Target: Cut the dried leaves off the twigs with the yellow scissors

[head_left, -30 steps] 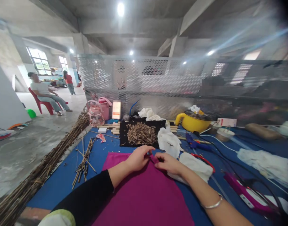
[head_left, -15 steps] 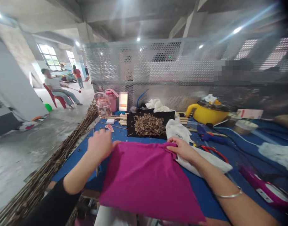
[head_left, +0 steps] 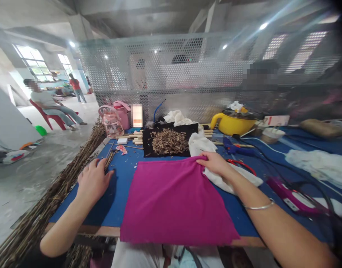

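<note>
The right hand pinches the magenta cloth in its grip at the one o'clock corner, apparently steadying it; the left hand, fingers loosely spread and holding nothing, is between nine and ten, near dried stalks. The cloth lies on the table, overhanging at six. At twelve, black fabric underlies dried plant pieces, probably keeping them gathered.

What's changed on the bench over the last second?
Left hand let go of the magenta cloth and moved left, near the short dry stems. Right hand shifted right, its grip kept on the cloth, now at the far right corner. The cloth's far edge, bunched between both hands before, is now spread out. Unchanged: brown chips, yellow pot.
</note>
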Tool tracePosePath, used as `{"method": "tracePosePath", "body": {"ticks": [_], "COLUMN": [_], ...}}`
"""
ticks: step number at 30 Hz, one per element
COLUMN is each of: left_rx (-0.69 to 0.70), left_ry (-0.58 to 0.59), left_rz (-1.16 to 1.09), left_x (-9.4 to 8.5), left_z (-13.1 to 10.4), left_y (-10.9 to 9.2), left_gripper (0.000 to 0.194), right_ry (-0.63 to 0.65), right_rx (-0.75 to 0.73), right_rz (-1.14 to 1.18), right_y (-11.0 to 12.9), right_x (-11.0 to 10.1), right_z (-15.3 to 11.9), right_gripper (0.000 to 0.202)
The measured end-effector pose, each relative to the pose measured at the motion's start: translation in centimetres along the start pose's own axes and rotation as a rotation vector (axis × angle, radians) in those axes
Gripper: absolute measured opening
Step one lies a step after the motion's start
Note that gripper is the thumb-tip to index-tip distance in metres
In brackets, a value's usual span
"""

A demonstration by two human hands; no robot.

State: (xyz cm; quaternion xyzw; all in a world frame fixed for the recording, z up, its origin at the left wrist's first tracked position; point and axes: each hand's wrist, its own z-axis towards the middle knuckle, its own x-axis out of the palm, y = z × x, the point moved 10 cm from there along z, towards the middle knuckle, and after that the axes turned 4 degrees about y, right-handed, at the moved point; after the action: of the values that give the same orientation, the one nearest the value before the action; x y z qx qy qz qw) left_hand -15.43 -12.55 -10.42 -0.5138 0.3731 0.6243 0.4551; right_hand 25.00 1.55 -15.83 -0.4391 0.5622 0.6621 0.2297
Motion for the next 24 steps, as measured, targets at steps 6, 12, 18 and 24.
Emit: {"method": "tracePosePath", "body": {"ticks": [6, 12, 18, 24], "left_rx": [0.370, 0.453, 0.337, 0.549], "left_ry": [0.198, 0.331, 0.208, 0.106], "left_rz": [-0.104, -0.167, -0.181, -0.261], "left_x": [2.4, 6.5, 5.6, 3.0], "left_z": [3.5, 5.8, 7.1, 3.0], "left_y": [-11.5, -14.2, -12.2, -15.9], "left_gripper": [0.034, 0.021, 0.025, 0.042], "right_ry": [0.024, -0.070, -0.138, -0.293], "right_rx": [-0.012, -0.004, -0.009, 0.047], "right_rz": [-0.068, -0.084, -0.089, 0.010], "right_y": [0.7, 0.4, 1.0, 2.8], "right_x": [0.3, -0.9, -1.5, -5.9], "right_z": [-0.3, 0.2, 1.5, -1.3], "right_gripper": [0.023, 0.021, 0.020, 0.029]}}
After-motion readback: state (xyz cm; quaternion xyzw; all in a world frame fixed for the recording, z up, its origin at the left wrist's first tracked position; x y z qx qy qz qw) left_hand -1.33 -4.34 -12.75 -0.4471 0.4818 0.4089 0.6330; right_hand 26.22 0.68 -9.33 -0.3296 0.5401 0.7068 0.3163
